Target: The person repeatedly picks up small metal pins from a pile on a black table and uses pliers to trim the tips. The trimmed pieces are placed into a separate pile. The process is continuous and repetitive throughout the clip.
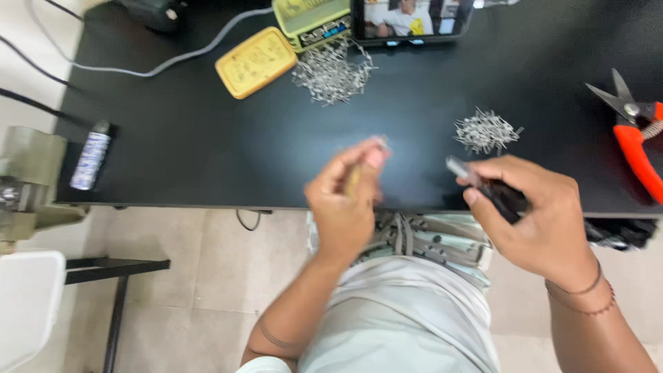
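Head view, looking down at a black counter [207,138]. The left hand [345,200] is clenched in a pinch around a small pin-like metal piece [378,142], raised just above the counter's near edge; motion blur hides the piece's exact form, though it appears to match the loose pins nearby. The right hand [535,221] grips a dark-handled tool [483,185] whose pale metal tip points left toward the pinched piece, the two near but apart.

To do this step well, judged from the pose, both hands should be steadied, the piece held by its end so the tool tip can meet it squarely, and the work kept over the counter so that nothing drops.

A small heap of metal pins [485,131] lies just beyond the right hand; a larger heap [333,72] lies farther back. Behind it, a green tin [307,19] stands open, its contents unclear, with its yellow lid [256,62] lying beside it. Red-handled snips [635,135] rest at the right edge.
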